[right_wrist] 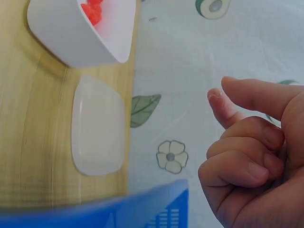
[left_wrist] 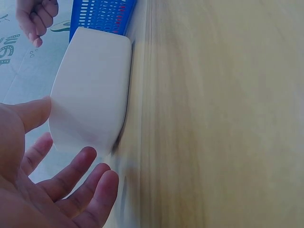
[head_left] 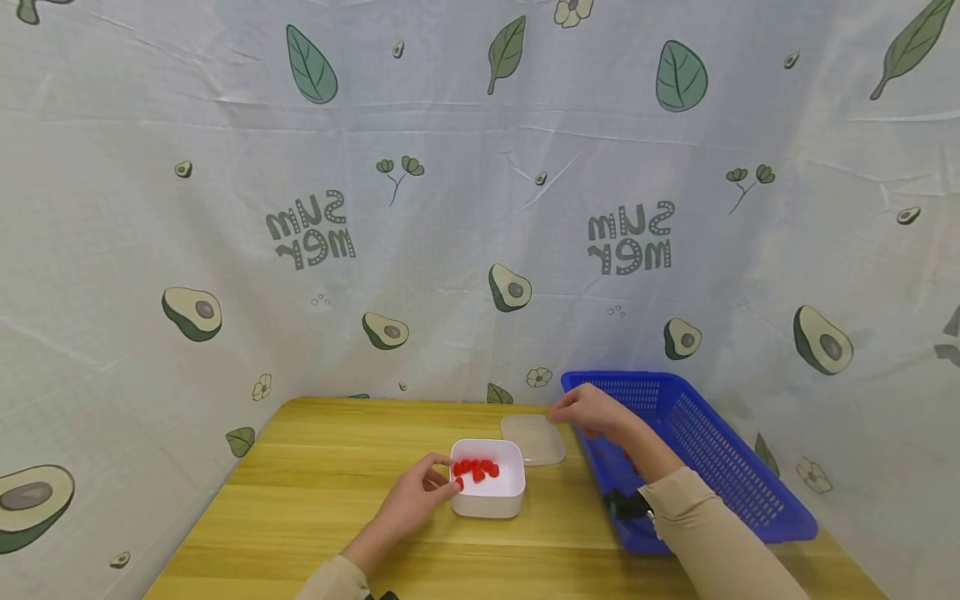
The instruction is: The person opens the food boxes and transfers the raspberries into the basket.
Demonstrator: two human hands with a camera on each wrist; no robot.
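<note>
A white square container (head_left: 487, 505) stands on the table with several small red pieces (head_left: 478, 475) inside. My left hand (head_left: 416, 497) is at its left side, the thumb and index fingertip at the rim. In the left wrist view its other fingers (left_wrist: 107, 190) lie loosely bent beside the container wall. My right hand (head_left: 592, 412) is above the far left rim of a blue basket (head_left: 720, 450). Its fingers are curled, thumb and index tips close together, and nothing shows between them. A translucent lid (head_left: 534, 439) lies flat behind the container.
The blue basket stands on the right of the wooden table (head_left: 337, 467), with a few red bits (head_left: 628, 457) partly hidden under my right arm. A printed curtain (head_left: 450, 208) hangs behind and beside the table.
</note>
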